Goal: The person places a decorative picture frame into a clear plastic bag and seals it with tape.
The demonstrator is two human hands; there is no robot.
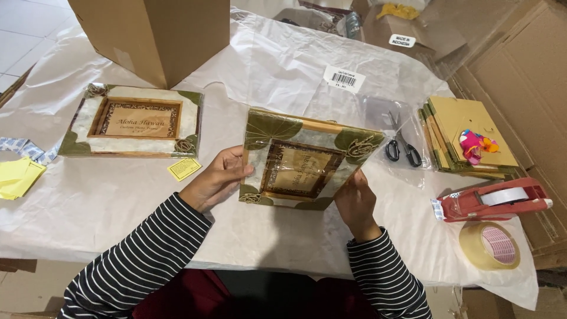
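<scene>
A decorated picture frame [304, 160] with green leaf corners, sealed in clear plastic, is held tilted up above the middle of the white-covered table [106, 207]. My left hand [215, 179] grips its left edge. Gripping the lower right edge is my right hand [356, 201]. Both sleeves are black with white stripes. A second, matching frame [134, 121] lies flat on the table to the left.
A brown cardboard box [156, 32] stands at the back left. Black-handled scissors [401, 145], a stack of frames [463, 139], a red tape dispenser [493, 199] and a tape roll [490, 245] lie to the right. Yellow slips [18, 177] lie far left.
</scene>
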